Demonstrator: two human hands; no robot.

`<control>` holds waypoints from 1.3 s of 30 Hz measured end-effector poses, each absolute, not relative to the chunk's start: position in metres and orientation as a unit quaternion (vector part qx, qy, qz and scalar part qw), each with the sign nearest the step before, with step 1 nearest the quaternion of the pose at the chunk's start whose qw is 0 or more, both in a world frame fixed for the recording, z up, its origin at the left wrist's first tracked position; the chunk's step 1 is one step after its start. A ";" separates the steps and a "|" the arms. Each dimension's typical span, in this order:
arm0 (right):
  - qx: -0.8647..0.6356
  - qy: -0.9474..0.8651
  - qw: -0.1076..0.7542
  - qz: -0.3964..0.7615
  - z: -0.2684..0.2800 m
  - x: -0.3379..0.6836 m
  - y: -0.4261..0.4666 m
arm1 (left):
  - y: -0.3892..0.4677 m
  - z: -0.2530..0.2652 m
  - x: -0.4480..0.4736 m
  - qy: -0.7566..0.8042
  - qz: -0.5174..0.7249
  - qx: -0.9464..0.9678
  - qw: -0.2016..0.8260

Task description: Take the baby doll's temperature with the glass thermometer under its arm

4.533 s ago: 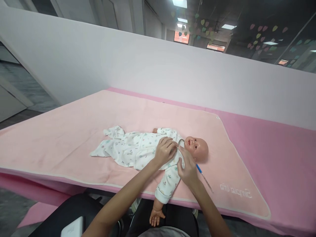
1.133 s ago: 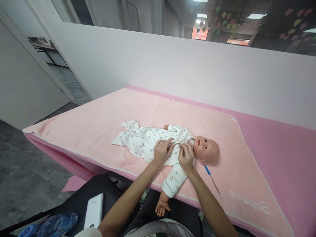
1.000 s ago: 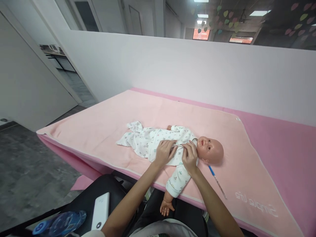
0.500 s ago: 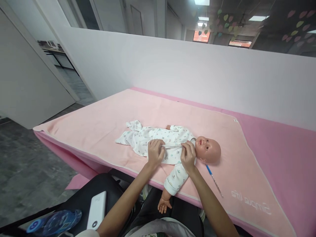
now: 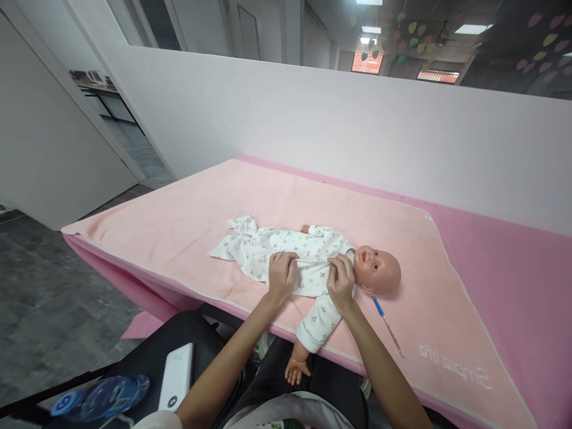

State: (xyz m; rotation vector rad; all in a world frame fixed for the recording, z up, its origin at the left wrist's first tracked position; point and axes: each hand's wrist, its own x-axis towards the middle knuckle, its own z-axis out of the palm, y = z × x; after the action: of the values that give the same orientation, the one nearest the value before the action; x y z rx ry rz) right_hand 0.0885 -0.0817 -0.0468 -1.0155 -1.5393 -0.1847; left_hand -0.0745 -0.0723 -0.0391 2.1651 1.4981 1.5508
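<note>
A baby doll (image 5: pixel 379 271) lies on its back, head to the right, dressed in a white printed onesie (image 5: pixel 257 247). My left hand (image 5: pixel 282 274) pinches the onesie's front edge near the doll's waist. Close to the doll's neck, my right hand (image 5: pixel 340 279) pinches the same edge. Between the two hands the edge is drawn into a straight line across the chest. One doll arm hangs over the table's front edge, its small hand bare. Just below the doll's head rests a thermometer (image 5: pixel 388 328) with a blue end.
A pink blanket (image 5: pixel 179 214) covers the table, against a white wall (image 5: pixel 313 119). At the lower left a black chair (image 5: pixel 192 328) holds a white power bank (image 5: pixel 176 375) and a plastic water bottle (image 5: pixel 102 398). A door (image 5: pixel 58 131) stands at the left.
Both hands keep hold of the onesie's edge in nearly the same place. The edge between them looks slightly shifted; the view has moved very slightly.
</note>
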 end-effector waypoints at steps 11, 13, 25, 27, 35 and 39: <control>-0.452 -0.663 0.593 -0.074 -0.045 0.088 -0.083 | -0.078 -0.034 -0.073 0.482 0.503 0.716 0.048; -0.454 -0.662 0.591 -0.073 -0.045 0.088 -0.084 | -0.077 -0.034 -0.073 0.484 0.507 0.711 0.047; -0.453 -0.665 0.590 -0.068 -0.046 0.089 -0.083 | -0.077 -0.036 -0.072 0.490 0.518 0.700 0.031; -0.454 -0.665 0.589 -0.070 -0.045 0.089 -0.084 | -0.077 -0.036 -0.072 0.499 0.517 0.695 0.023; -0.467 -0.672 0.569 -0.086 -0.045 0.090 -0.083 | -0.071 -0.036 -0.078 0.577 0.509 0.639 -0.012; -0.481 -0.703 0.510 -0.120 -0.036 0.095 -0.099 | -0.064 -0.022 -0.081 0.597 0.490 0.635 -0.025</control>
State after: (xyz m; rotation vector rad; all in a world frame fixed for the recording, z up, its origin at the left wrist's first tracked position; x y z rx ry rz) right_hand 0.0949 -0.0991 -0.0362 -1.1576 -1.6928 -0.2886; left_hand -0.0809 -0.0636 -0.0224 2.0265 1.9044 1.5645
